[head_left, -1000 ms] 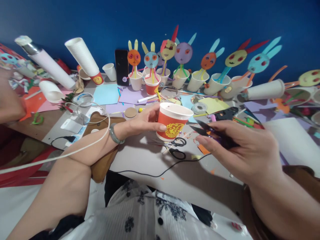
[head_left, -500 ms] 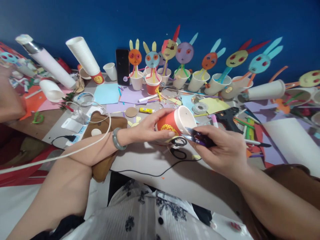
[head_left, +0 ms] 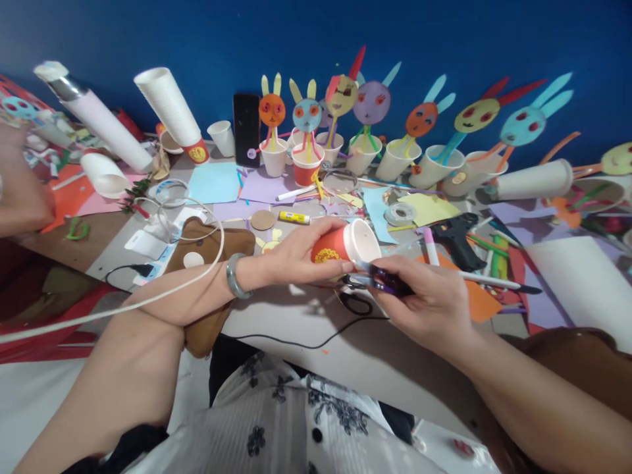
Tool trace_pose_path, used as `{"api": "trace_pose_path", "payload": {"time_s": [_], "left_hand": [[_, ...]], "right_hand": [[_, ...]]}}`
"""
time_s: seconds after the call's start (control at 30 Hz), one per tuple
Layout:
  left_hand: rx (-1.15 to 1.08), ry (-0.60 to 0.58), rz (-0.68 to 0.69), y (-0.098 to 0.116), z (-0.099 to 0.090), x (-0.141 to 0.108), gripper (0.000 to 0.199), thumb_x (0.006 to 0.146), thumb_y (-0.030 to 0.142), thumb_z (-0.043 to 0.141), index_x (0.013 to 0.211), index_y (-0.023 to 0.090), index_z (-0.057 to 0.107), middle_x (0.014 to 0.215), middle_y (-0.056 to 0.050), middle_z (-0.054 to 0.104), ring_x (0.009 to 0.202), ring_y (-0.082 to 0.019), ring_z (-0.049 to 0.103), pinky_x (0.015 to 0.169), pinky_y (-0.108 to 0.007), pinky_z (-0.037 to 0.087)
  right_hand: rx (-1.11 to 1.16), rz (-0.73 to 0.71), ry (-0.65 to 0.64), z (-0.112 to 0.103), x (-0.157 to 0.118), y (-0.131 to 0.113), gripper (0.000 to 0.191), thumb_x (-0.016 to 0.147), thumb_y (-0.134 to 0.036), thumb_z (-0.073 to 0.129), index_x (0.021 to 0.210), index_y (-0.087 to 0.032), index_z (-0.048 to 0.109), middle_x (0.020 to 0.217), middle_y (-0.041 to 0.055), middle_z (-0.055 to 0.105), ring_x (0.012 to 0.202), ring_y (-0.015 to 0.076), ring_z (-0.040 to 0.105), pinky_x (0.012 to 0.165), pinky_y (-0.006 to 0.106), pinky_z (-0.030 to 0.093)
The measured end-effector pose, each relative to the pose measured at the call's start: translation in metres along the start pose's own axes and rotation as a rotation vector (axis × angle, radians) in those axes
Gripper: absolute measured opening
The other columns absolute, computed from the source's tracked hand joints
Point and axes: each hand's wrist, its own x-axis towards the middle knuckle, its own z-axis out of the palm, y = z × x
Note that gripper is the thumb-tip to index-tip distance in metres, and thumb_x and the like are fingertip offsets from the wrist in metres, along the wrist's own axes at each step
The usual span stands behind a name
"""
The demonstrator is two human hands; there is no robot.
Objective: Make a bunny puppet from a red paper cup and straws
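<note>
My left hand [head_left: 295,258] is wrapped round a red paper cup [head_left: 328,246] with a yellow print and a white rim, tipped so its mouth faces right. In my right hand [head_left: 428,297] are scissors [head_left: 389,279] with dark purple handles, partly hidden by the fingers. Their blades reach the lower edge of the cup's rim; I cannot tell how far apart they are. Below the cup, black-ringed scissors [head_left: 356,303] lie on the table.
Paper cups with rabbit-faced figures, such as the orange-faced one [head_left: 272,110], line the blue wall. A cup stack [head_left: 170,105] leans at back left. A black glue gun [head_left: 459,241] lies right. A white cable [head_left: 162,291] crosses my left forearm. Another person's arm [head_left: 22,191] shows far left.
The cup and both hands have shifted slightly down in view. My right hand and its scissors have moved a little left, closer against the cup. The background has slid slightly right.
</note>
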Motion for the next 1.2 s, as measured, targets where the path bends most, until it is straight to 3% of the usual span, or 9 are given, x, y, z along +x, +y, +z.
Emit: {"api": "trace_pose_path", "payload": {"time_s": [0.1, 0.23, 0.4, 0.63, 0.73, 0.87, 1.0, 1.07, 1.2], "left_hand": [[-0.006, -0.003, 0.07, -0.002, 0.0, -0.001, 0.074, 0.084, 0.068, 0.076, 0.137, 0.02, 0.059, 0.131, -0.016, 0.072, 0.114, -0.032, 0.07, 0.099, -0.047, 0.059], [-0.006, -0.003, 0.19, -0.002, -0.001, -0.002, 0.073, 0.085, 0.058, 0.077, 0.143, 0.021, 0.052, 0.139, -0.017, 0.067, 0.124, -0.033, 0.067, 0.108, -0.051, 0.056], [-0.016, -0.001, 0.336, -0.004, 0.0, -0.002, 0.081, 0.077, 0.041, 0.081, 0.148, 0.026, 0.046, 0.146, -0.016, 0.063, 0.131, -0.035, 0.064, 0.116, -0.054, 0.052], [-0.008, -0.033, 0.484, -0.007, -0.006, 0.002, 0.088, 0.077, 0.041, 0.082, 0.154, 0.028, 0.04, 0.147, -0.016, 0.061, 0.133, -0.035, 0.065, 0.113, -0.051, 0.056], [0.06, -0.005, 0.519, -0.008, -0.008, 0.003, 0.093, 0.074, 0.05, 0.087, 0.153, 0.028, 0.041, 0.147, -0.015, 0.063, 0.134, -0.036, 0.066, 0.113, -0.054, 0.055], [0.122, 0.125, 0.527, -0.012, -0.01, 0.004, 0.101, 0.066, 0.07, 0.09, 0.147, 0.029, 0.046, 0.14, -0.014, 0.069, 0.129, -0.037, 0.069, 0.111, -0.057, 0.056], [0.136, 0.217, 0.418, -0.016, -0.014, 0.006, 0.101, 0.057, 0.088, 0.085, 0.134, 0.027, 0.058, 0.13, -0.013, 0.073, 0.125, -0.037, 0.069, 0.114, -0.059, 0.053], [0.167, 0.249, 0.377, -0.015, -0.016, 0.007, 0.097, 0.056, 0.09, 0.084, 0.126, 0.027, 0.063, 0.126, -0.013, 0.074, 0.126, -0.038, 0.068, 0.117, -0.063, 0.05], [0.2, 0.254, 0.306, -0.01, -0.018, 0.005, 0.094, 0.054, 0.091, 0.085, 0.122, 0.028, 0.067, 0.129, -0.012, 0.072, 0.134, -0.041, 0.063, 0.123, -0.069, 0.043]], "right_hand": [[-0.094, -0.059, -0.043, 0.0, -0.002, -0.001, 0.021, 0.087, -0.012, 0.058, 0.097, -0.027, 0.07, 0.073, 0.0, 0.076, 0.057, 0.0174, 0.067, 0.052, 0.029, 0.047], [-0.21, -0.256, -0.009, 0.002, -0.005, 0.002, 0.023, 0.091, -0.009, 0.056, 0.097, -0.026, 0.07, 0.069, -0.001, 0.073, 0.054, 0.0154, 0.063, 0.051, 0.028, 0.044], [-0.224, -0.419, 0.022, 0.004, -0.011, 0.008, 0.032, 0.092, -0.009, 0.063, 0.117, -0.026, 0.07, 0.07, -0.0025, 0.069, 0.057, 0.0148, 0.059, 0.054, 0.03, 0.042], [-0.336, -0.578, 0.018, 0.001, -0.012, 0.009, 0.03, 0.095, -0.007, 0.063, 0.12, -0.023, 0.069, 0.068, -0.003, 0.065, 0.058, 0.0142, 0.059, 0.054, 0.031, 0.041], [-0.311, -0.541, 0.025, -0.001, -0.012, 0.009, 0.035, 0.096, -0.007, 0.062, 0.126, -0.025, 0.068, 0.068, -0.0039, 0.065, 0.058, 0.014, 0.06, 0.053, 0.031, 0.04], [-0.179, -0.45, 0.024, -0.006, -0.012, 0.003, 0.035, 0.098, -0.013, 0.063, 0.131, -0.025, 0.066, 0.074, -0.0018, 0.072, 0.056, 0.0143, 0.061, 0.052, 0.03, 0.044], [-0.075, -0.177, 0.024, -0.012, -0.009, -0.009, 0.015, 0.102, -0.035, 0.071, 0.114, -0.028, 0.068, 0.08, 0.0022, 0.077, 0.06, 0.017, 0.067, 0.056, 0.031, 0.051], [-0.07, -0.037, 0.012, -0.014, -0.007, -0.012, 0.02, 0.102, -0.046, 0.07, 0.105, -0.027, 0.067, 0.076, 0.0028, 0.074, 0.058, 0.0171, 0.066, 0.055, 0.032, 0.05], [-0.005, 0.064, -0.02, -0.014, -0.003, -0.012, 0.019, 0.103, -0.042, 0.068, 0.101, -0.023, 0.066, 0.068, -0.0009, 0.065, 0.052, 0.0141, 0.06, 0.05, 0.028, 0.045]]}}
